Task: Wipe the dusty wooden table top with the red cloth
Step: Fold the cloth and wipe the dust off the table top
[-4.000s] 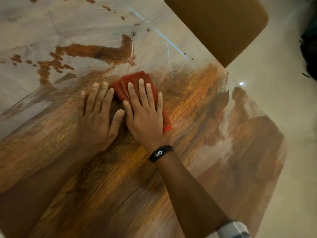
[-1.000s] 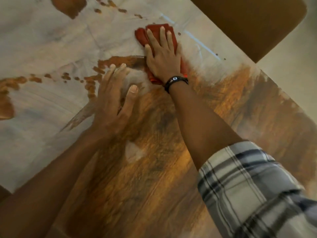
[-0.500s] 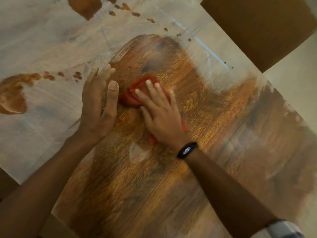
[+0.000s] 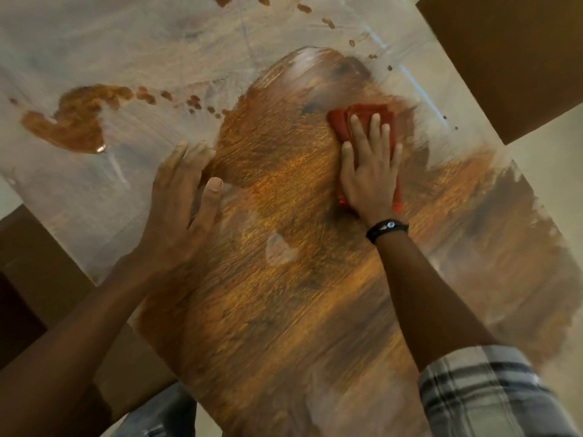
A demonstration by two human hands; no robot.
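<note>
Your right hand [image 4: 370, 181] lies flat on red cloth [image 4: 369, 113], upper right of centre; fingers [image 4: 358, 130] straight, spread, pressing cloth onto worktop [image 4: 284, 310], not curled round it. Cloth bunched, folds past fingertips, red edges showing both sides of palm. Your left hand [image 4: 179, 209], left of centre, flat on worktop, fingers straight, close together, holding nothing. Brown wood grain shows in centre and lower frame; pale dust film [image 4: 126, 42] covers upper left.

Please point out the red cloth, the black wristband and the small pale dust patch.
red cloth [image 4: 342, 123]: head view, uncovered fold at its left end.
black wristband [image 4: 387, 230]: head view, middle of the band.
pale dust patch [image 4: 279, 250]: head view, centre of the patch.
</note>
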